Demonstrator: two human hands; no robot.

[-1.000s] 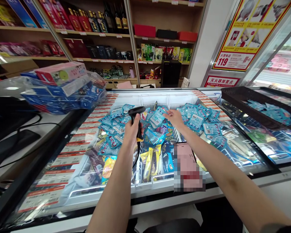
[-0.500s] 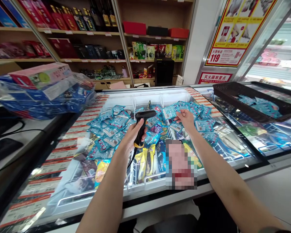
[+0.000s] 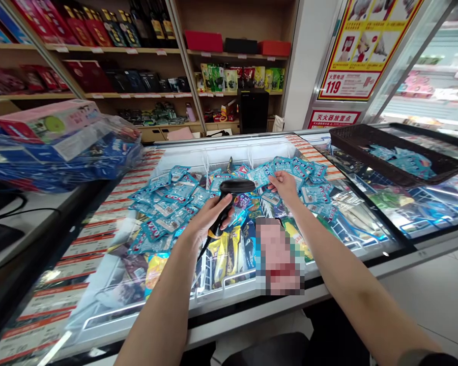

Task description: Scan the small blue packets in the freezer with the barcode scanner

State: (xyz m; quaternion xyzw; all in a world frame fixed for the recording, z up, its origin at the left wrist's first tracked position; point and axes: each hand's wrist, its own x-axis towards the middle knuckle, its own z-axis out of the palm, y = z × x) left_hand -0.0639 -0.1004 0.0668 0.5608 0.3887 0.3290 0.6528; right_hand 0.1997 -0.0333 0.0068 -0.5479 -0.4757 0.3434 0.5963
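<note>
Since the earlier frame we've brought the scanner [image 3: 229,203] in closer to the right hand [image 3: 286,187], and that hand has lifted one blue packet [image 3: 260,176] off the pile instead of lying flat on it. Only one view, the head cam, so we go left to right. Left hand [image 3: 206,221] is clamped round the scanner grip, fingers wrapped, head of the scanner pointing fwd and a bit right, cable hanging below the wrist. Just beyond and left of that hand lies the loose heap of blue packets [image 3: 168,203] on the freezer glass [image 3: 110,274]. Right hand is pinched on the near edge of the blue packet, thumb and fingers together on it, held just right of the scanner head and slightly beyond it. More packets sit right of that hand; a black tray [image 3: 351,147] with a few more is well apart, further right. A blurred phone [image 3: 278,256] lies on the glass near the right forearm. As we judge it, doing the scan well needs the packet's barcode side turned flat toward the scanner window, w/ fingers kept off the code, and the packet held taut so the foil doesn't crinkle or glare. We can't tell from here whether the code faces the scanner. Keep the scanner steady, aim approx square-on, not at the pile behind, or it may read a neighbour.
</note>
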